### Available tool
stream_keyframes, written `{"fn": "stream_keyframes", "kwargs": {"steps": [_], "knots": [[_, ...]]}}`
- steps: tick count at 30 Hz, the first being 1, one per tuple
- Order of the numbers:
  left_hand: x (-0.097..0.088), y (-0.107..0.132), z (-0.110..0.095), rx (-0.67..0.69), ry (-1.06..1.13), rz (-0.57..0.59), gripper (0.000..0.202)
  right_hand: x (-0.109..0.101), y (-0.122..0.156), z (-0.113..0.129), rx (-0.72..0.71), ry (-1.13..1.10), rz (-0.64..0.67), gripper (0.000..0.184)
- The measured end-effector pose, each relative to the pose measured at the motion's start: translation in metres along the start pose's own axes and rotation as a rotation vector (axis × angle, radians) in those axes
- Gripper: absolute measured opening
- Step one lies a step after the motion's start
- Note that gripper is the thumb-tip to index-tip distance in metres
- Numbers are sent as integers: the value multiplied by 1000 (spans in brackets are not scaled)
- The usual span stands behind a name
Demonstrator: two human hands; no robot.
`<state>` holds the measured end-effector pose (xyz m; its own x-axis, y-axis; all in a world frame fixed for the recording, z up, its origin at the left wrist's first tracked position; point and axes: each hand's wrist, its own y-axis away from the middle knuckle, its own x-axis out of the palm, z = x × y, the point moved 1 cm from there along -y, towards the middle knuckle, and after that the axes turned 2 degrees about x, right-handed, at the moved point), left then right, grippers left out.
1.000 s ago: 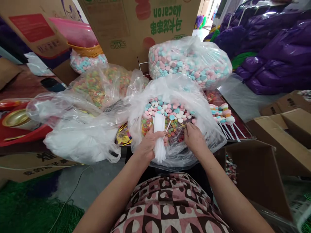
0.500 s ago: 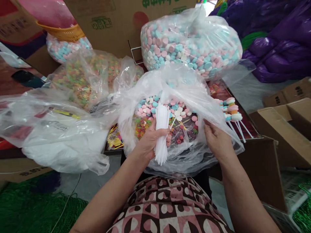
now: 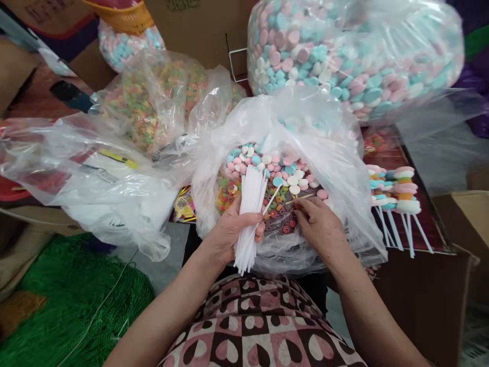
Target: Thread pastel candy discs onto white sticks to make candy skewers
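My left hand (image 3: 240,229) is closed around a bundle of white sticks (image 3: 252,191). One single stick (image 3: 272,198) slants out to the right from its fingers, its upper end at a flat blue candy (image 3: 278,181). My right hand (image 3: 321,224) reaches into the open plastic bag (image 3: 206,199), thumb and forefinger drawn together low over the candy, beside a thin yellowish stick (image 3: 308,195). What the fingertips hold, if anything, is too small to make out. Around them lie pink, white and blue candies (image 3: 248,153) and coloured gummy rings (image 3: 280,223).
Assembled candy skewers (image 3: 407,188) lie at the table's right edge. Behind stands a large bag of pastel candies (image 3: 344,66), with a bag of gummy rings (image 3: 145,102) to its left. Another plastic bag with white contents (image 3: 114,204) sits at left, above green strands (image 3: 84,290).
My right hand has moved left from the bag's edge to the candy inside it. My left hand keeps the white sticks. The whole view has shifted.
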<state>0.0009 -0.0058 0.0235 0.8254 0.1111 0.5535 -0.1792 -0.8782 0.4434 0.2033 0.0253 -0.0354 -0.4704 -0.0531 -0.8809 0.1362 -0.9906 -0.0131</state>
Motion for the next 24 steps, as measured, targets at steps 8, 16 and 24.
{"fn": "stream_keyframes", "kwargs": {"steps": [8, 16, 24], "knots": [[0, 10, -5, 70, 3, -91, 66, -2, 0, -3, 71, -186, -74, 21], [-3, 2, -10, 54, 7, 43, 60, -36, -6, 9, 28, -441, -177, 37], [-15, -20, -7, -56, 96, 251, 64, -51, 36, -9, 47, 32, -83, 27]]}}
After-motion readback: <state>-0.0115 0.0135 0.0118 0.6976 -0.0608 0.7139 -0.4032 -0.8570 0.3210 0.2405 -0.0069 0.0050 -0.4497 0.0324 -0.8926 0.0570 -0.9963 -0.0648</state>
